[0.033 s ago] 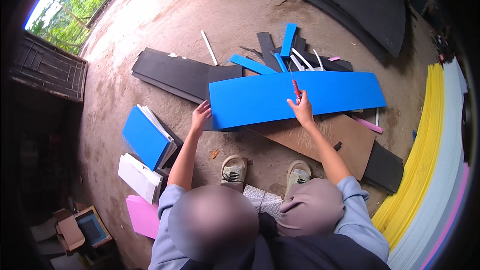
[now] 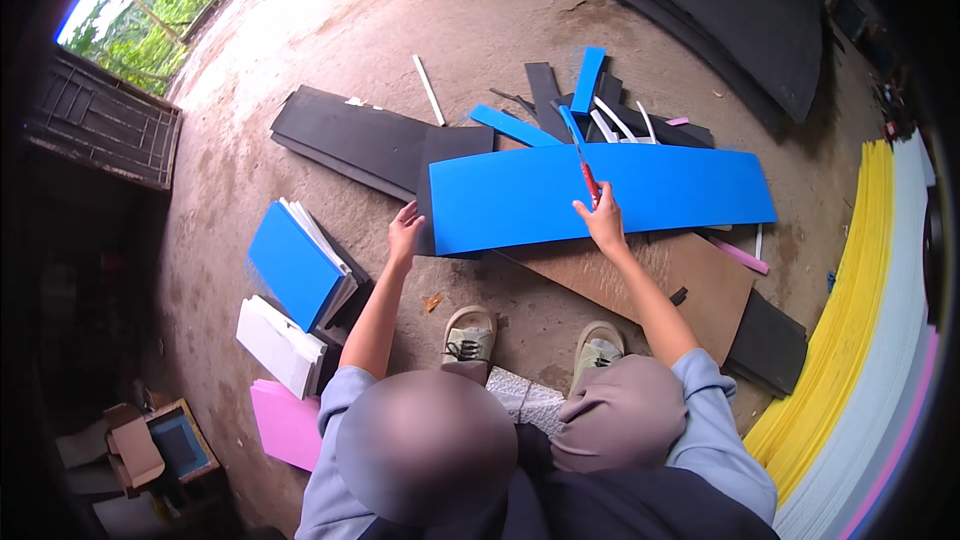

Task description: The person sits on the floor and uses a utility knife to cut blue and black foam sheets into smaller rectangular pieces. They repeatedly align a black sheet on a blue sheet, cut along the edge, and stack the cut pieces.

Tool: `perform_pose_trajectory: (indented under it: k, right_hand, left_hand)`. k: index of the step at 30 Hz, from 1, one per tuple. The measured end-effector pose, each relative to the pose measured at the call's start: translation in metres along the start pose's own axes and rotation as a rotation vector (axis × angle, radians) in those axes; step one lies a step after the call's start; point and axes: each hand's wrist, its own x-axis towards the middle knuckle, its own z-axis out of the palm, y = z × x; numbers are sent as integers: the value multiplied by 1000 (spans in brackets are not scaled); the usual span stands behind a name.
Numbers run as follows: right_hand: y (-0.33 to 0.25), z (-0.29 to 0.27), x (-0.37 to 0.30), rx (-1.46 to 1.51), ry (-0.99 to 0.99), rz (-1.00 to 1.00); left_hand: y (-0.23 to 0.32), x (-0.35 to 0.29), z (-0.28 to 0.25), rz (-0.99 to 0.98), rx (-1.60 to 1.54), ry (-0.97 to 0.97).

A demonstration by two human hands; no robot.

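Observation:
A long blue foam sheet (image 2: 680, 185) lies crosswise in front of me, on top of black sheets and a brown board (image 2: 640, 275). Closed around the red handle of a cutter knife (image 2: 589, 181), my right hand (image 2: 606, 222) is over the middle of the blue sheet. The blade points away from me, near the sheet's far edge. Past the blade lies a narrow blue strip (image 2: 570, 124). My left hand (image 2: 404, 234) is at the edge of a black sheet (image 2: 425, 215), just left of the blue sheet's end. Its fingers are extended and hold nothing visible.
Beyond the sheet are blue strips (image 2: 515, 126), white strips and black offcuts. Stacked blue (image 2: 295, 262), white (image 2: 280, 345) and pink (image 2: 285, 425) pieces stand at left. Tall yellow sheets (image 2: 850, 300) line the right; large black sheets (image 2: 720, 20) lie at the back.
The whole view has shifted slightly. My left hand is a little farther from the blue sheet's end, with more black sheet showing between. The right hand still grips the cutter knife.

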Motion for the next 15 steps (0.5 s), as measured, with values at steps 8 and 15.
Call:
perform_pose_trajectory:
  k: [8,15]
  right_hand:
    - [29,20,15,-326,-148,-14]
    - [37,16,17,-299,-140,-58]
  left_hand:
    - [-27,-63,46,-656,-560,168]
    - [-13,-40,56,-313,-774,420]
